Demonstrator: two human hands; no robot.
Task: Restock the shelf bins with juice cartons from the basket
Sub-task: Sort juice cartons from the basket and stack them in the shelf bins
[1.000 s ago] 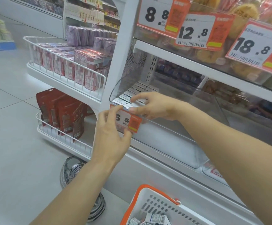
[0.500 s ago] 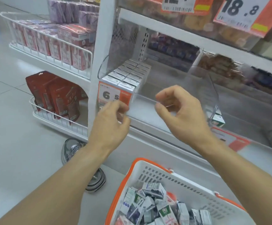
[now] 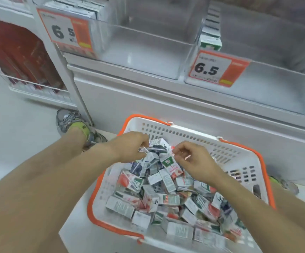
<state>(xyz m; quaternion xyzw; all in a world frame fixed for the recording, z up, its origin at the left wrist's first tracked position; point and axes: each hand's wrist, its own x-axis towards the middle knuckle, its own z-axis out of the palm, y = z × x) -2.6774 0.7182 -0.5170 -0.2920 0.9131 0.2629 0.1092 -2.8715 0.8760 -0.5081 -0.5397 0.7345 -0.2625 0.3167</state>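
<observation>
Both hands have dropped from the shelf bin's front edge to the basket (image 3: 246, 157). Left hand (image 3: 129, 146) has fingers curled at a juice carton (image 3: 159, 144) atop the heap; whether it grips, cannot tell. Right hand (image 3: 193, 161) is loosely curled, holding nothing. Basket is nearly full of mixed cartons. Clear shelf bin (image 3: 148, 57) above has open floor space up front.

Lighting was bright, even and overhead; shadows faint. Motion blur softened the whole frame. Wide-angle distortion bent the edges.
</observation>
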